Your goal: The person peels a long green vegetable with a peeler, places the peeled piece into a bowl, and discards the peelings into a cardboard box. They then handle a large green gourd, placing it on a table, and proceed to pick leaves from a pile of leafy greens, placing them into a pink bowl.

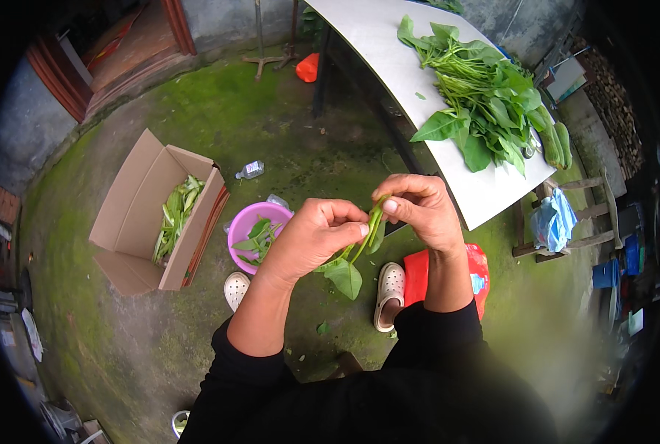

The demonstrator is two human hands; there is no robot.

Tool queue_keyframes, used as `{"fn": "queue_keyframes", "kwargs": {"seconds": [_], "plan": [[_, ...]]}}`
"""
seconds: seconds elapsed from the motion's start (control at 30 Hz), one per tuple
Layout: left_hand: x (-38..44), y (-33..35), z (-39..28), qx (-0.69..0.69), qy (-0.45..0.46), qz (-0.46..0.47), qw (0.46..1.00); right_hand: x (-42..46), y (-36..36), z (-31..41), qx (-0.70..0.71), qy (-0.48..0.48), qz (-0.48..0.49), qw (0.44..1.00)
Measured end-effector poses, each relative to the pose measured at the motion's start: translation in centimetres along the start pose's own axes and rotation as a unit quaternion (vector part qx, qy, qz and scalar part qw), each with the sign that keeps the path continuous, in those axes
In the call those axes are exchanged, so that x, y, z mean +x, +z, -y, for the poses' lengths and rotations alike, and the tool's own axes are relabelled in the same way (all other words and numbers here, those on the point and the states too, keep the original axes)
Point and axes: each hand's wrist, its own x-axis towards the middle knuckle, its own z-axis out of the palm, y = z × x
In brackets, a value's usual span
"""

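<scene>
Between my two hands hangs a small bunch of leafy green stems (373, 230), its leaves drooping below the fingers. My left hand (330, 227) pinches the stems between thumb and fingertips. Higher up, my right hand (416, 205) grips the stem ends near the top. Partly behind my left hand and forearm stands a pink plastic basin (234, 236) holding loose leaves and stems (260, 238). A large heap of leafy greens (485, 94) lies on the white tabletop (385, 50) at the upper right.
An open cardboard box (136, 205) at the left holds green scraps (177, 216). A plastic bottle (250, 170) lies on the mossy floor. Beside my right forearm sits a red bag (416, 272). Green gourds (555, 141) rest at the table's end, near a wooden chair (596, 211) with a blue bag (553, 221).
</scene>
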Motion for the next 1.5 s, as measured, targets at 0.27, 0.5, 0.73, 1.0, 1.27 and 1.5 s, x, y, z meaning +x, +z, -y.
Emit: {"fn": "queue_keyframes", "kwargs": {"seconds": [0.27, 0.5, 0.73, 1.0, 1.27, 1.5], "plan": [[0.6, 0.1, 0.7, -0.065, 0.052, -0.118, 0.99, 0.3, 1.5, -1.2, -0.014, -0.054, -0.101, 0.993], [0.6, -4.3, 0.4, -0.172, 0.098, -0.263, 0.944, 1.5, 0.8, -2.1, 0.134, -0.12, -0.207, 0.962], [-1.1, -10.4, 0.2, 0.101, 0.087, -0.344, 0.929, 3.4, 2.1, -11.0, 0.018, 0.101, -0.127, 0.987], [-1.1, -13.1, 2.8, 0.428, 0.018, -0.383, 0.818, 4.3, 5.7, -18.8, -0.075, 0.233, -0.061, 0.968], [-1.2, -9.3, 0.2, 0.429, 0.067, -0.356, 0.827, 1.2, 3.8, -9.5, -0.177, 0.137, 0.068, 0.972], [-0.8, -6.9, 0.1, 0.392, 0.053, -0.32, 0.861, -0.7, -1.6, 4.6, -0.368, -0.117, -0.145, 0.911]]}}
